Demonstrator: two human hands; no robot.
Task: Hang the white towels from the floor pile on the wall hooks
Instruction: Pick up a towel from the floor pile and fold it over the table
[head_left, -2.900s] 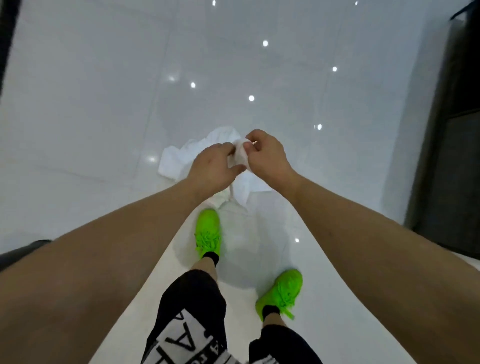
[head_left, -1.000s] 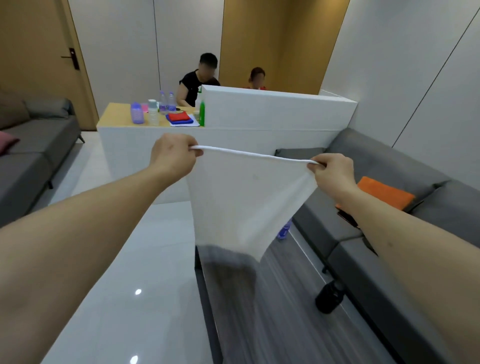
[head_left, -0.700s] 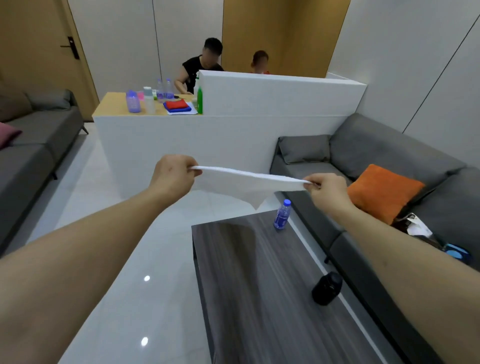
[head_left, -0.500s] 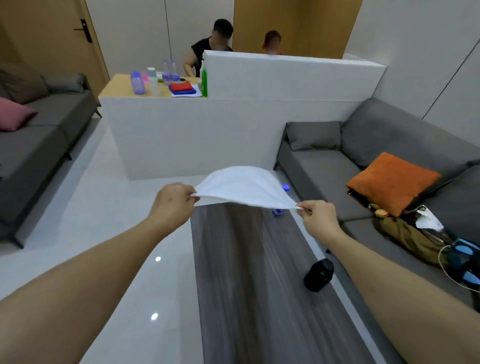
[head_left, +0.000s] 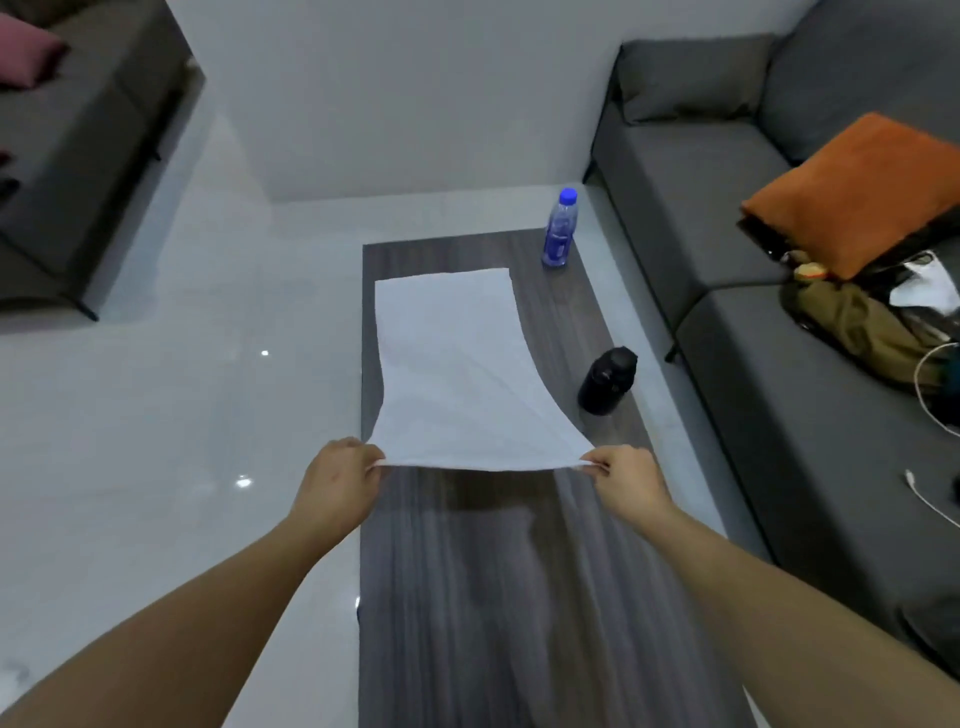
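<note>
Dark wood surface (head_left: 467, 597) carries the white towel (head_left: 457, 364), far end flat, near edge lifted. Left hand (head_left: 335, 480) and right hand (head_left: 626, 480) pinch its corners. Blue-capped bottle (head_left: 559, 228) looks nearly empty.

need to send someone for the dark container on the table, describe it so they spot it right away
On the dark wooden coffee table, look along the edge nearest the grey sofa. The black bottle stands there beside the white towel; unlike the clear blue-capped water bottle, it is opaque.
</note>
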